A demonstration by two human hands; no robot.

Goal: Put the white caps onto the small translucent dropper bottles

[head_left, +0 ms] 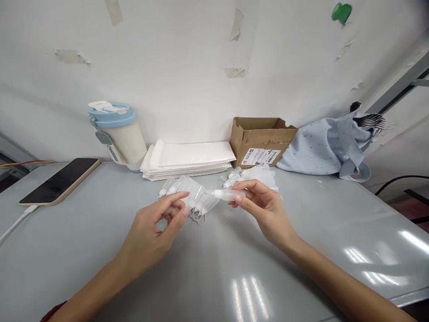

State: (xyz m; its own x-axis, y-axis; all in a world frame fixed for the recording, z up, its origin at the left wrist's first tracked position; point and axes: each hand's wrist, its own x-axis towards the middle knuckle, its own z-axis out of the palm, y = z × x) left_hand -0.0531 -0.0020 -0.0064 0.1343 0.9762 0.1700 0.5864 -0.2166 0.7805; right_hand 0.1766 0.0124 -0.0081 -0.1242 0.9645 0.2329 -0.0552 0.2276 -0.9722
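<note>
My right hand (263, 208) pinches a small clear plastic bottle (225, 194), held level above the grey table (214, 268). My left hand (157, 226) is just left of it, thumb and forefinger curled toward each other near a cluster of similar clear bottles (191, 197) lying on the table. Whether the left fingers hold anything is not visible. More clear bottles and small bags (258, 173) lie behind the right hand.
A stack of white padded envelopes (187, 158) lies against the wall, with a blue-lidded tumbler (117, 134) to its left and an open cardboard box (259, 138) to its right. A phone (60, 181) on a cable lies at far left. A pale blue cloth bag (331, 145) sits at right.
</note>
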